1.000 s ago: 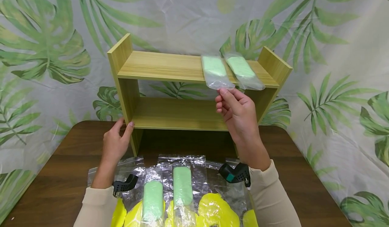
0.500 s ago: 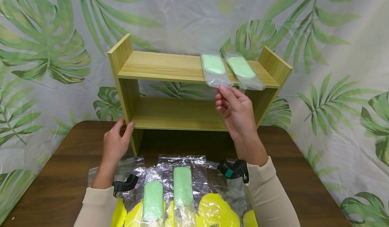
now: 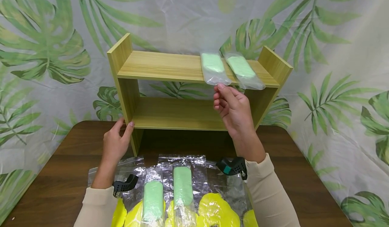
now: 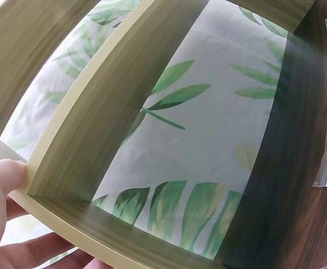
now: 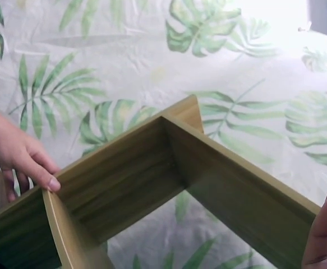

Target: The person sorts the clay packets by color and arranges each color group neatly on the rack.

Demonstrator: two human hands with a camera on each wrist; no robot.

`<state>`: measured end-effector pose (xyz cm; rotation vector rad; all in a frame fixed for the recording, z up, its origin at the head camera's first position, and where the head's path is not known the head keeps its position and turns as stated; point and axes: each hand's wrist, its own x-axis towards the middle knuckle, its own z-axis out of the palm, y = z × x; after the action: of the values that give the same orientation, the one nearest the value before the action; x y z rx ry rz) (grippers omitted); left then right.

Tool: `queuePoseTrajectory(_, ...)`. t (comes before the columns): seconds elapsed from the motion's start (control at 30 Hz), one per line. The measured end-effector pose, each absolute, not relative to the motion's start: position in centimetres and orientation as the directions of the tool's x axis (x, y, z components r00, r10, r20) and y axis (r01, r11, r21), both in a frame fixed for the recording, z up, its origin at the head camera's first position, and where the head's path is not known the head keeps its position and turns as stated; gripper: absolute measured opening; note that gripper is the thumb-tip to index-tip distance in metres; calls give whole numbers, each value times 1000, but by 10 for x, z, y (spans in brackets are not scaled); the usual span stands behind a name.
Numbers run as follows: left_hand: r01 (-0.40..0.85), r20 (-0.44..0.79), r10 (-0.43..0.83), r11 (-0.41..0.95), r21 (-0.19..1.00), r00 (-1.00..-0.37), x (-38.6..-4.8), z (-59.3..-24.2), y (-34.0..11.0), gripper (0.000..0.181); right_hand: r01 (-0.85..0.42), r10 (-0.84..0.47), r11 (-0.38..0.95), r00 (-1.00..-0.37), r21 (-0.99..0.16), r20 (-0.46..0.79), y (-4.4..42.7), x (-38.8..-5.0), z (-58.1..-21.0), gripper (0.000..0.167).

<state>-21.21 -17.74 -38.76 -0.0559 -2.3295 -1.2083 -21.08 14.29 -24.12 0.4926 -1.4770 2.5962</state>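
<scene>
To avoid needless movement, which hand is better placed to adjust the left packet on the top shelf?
Probably the right hand, pinching the near edge of that packet, while the left hand grips the left side panel, lower down.

Right hand (image 5: 324, 238) cut off, right-wrist view's edge. Left hand (image 4: 9, 224): fingertips partly hidden behind shelf (image 4: 87, 224). Head view's bottom cuts yellow pieces (image 3: 217, 208).
</scene>
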Motion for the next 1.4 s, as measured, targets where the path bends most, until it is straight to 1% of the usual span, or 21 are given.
queuePoseTrajectory(0.4, 273, 466, -189, 603, 750, -865, -213, -388, -178, 40, -247, -78, -495, -942, -833, 326, 144, -208, -248, 15)
queuePoseTrajectory(0.7, 278, 471, -189, 600, 750, -861, -213, -388, -178, 40, -244, -93, -449, -944, -860, 317, 149, -198, -257, 15)
queuePoseTrajectory(0.97, 285, 482, -193, 603, 746, -855, -213, -388, -179, 39, -240, -116, -406, -943, -882, 311, 153, -187, -280, 14)
queuePoseTrajectory(1.23, 278, 473, -192, 602, 748, -860, -213, -388, -179, 39, -189, -140, -315, -960, -930, 242, 151, -175, -308, 10)
queuePoseTrajectory(1.4, 277, 473, -192, 603, 748, -860, -213, -388, -179, 40, -169, -148, -265, -966, -949, 213, 151, -168, -324, 16)
